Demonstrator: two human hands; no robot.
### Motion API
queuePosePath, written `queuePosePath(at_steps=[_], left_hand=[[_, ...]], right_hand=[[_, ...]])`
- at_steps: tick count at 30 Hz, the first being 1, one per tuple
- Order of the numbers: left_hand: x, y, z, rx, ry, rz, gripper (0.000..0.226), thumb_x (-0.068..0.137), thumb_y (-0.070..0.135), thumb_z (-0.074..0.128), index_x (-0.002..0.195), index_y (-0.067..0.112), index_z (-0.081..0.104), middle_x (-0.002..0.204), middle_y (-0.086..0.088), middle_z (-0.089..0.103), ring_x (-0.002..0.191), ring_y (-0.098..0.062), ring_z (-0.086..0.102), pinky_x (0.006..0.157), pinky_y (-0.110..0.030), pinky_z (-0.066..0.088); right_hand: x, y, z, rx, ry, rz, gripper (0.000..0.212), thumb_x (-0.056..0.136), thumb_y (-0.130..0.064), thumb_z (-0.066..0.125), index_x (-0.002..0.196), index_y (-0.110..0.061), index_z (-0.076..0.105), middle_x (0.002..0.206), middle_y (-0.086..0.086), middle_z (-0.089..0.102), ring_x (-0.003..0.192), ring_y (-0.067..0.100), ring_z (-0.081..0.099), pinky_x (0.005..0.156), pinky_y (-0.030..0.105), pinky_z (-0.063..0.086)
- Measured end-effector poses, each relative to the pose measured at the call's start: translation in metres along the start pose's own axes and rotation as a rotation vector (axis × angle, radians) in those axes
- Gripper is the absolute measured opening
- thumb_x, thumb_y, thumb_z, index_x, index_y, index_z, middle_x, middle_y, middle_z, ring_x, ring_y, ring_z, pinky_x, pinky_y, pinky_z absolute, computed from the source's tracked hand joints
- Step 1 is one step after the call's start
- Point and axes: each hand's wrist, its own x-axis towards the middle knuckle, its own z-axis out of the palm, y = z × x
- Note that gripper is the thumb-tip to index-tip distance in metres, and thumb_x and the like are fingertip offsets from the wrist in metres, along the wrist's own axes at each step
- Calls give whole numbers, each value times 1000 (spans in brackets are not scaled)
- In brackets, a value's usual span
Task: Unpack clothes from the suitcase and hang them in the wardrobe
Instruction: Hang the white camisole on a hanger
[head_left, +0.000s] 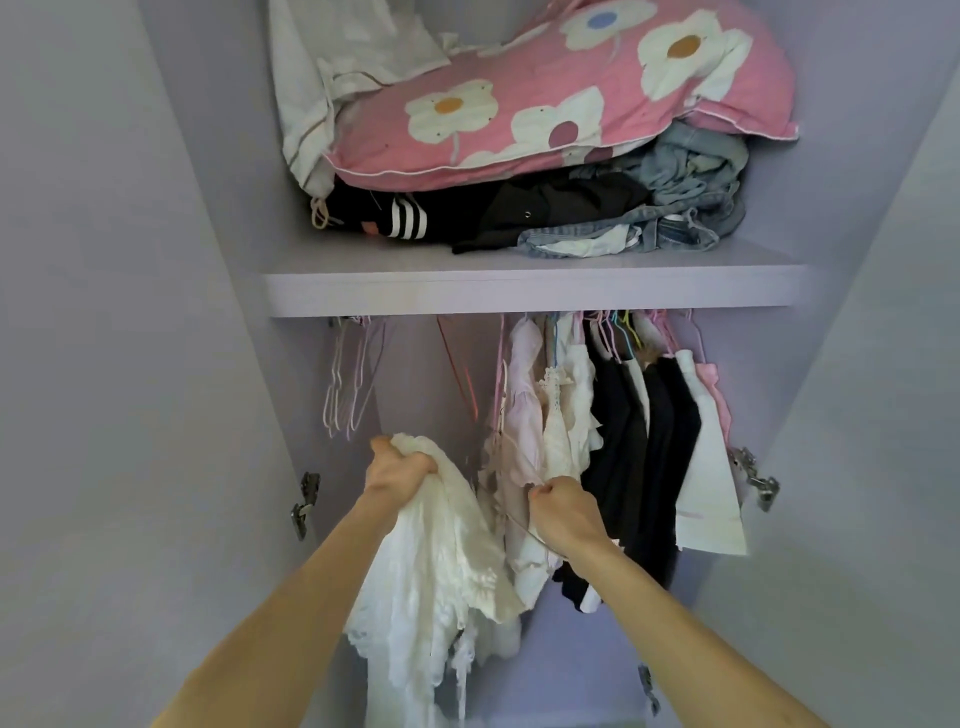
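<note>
1. Two hands reached below the shelf: the left hand clutched a crumpled, lacy white garment; the right hand was fisted round a thin wire hanger.
2. Soft hanging clothes crowded under the shelf.
3. A puffy floral pillow lay on it.

Up on the shelf there's a big pink pillow with white flowers, squashing a messy pile: a black piece with white stripes on the left, another dark garment in the middle, and crumpled light denim on the right. Some white fabric is stuffed behind the pillow at the left. Metal hinges sit on both sides, left and right.
</note>
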Motion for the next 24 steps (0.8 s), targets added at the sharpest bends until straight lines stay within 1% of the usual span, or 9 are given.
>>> queuePosePath(at_steps=[2,6,10,13,15,17,19,21,24], left_hand=[[6,2,2,14,-34,10,66,83,17,69,137,11,30,126,-13,51,112,-33,54,95,-46,50],[14,-2,2,34,-64,1,69,83,16,70,139,10,29,129,-13,50,115,-33,53,96,-44,48],[22,1,3,48,-68,-3,70,83,16,70,139,9,29,130,-14,50,116,-33,53,99,-46,48],[23,7,10,74,-81,5,68,85,15,69,139,9,28,123,-11,48,109,-30,51,92,-41,46],[20,10,16,100,-91,10,68,86,16,67,140,9,26,123,-11,46,106,-28,47,87,-39,43],[17,12,24,116,-107,9,68,86,15,66,139,9,25,124,-12,46,106,-28,46,87,-38,41],[15,10,30,130,-133,12,70,85,13,66,141,12,23,128,-12,45,110,-30,47,89,-38,42],[12,10,39,146,-171,32,78,83,11,67,145,18,20,135,-13,44,120,-33,47,93,-38,42],[11,15,56,145,-229,51,86,80,8,68,148,27,19,141,-11,41,126,-34,45,96,-37,41]], right_hand=[[3,-7,3,-24,20,4,23,98,-20,40,80,-10,49,79,2,55,66,13,50,51,24,36],[3,-4,9,-67,23,37,27,100,-25,39,76,-13,46,81,1,54,68,14,49,53,24,36],[-2,-2,3,-23,67,66,32,100,-22,37,71,-11,44,73,1,51,62,13,46,53,25,37],[-6,0,-8,-20,43,49,34,99,-22,37,67,-11,40,67,1,47,58,13,42,53,25,35],[-6,6,-15,-25,4,60,29,96,-16,39,68,-12,38,68,1,44,59,13,41,53,25,34],[-4,14,-23,-25,-11,90,21,91,-10,40,70,-12,38,70,2,45,60,14,41,52,25,33],[-2,18,-28,-16,6,92,21,91,-10,41,69,-12,38,68,2,44,59,14,40,51,25,31],[-1,19,-34,11,18,65,25,93,-13,41,68,-12,38,65,0,43,56,14,39,50,26,31],[10,17,-41,42,-7,51,24,95,-15,43,71,-12,41,65,0,44,56,15,40,50,25,32]])
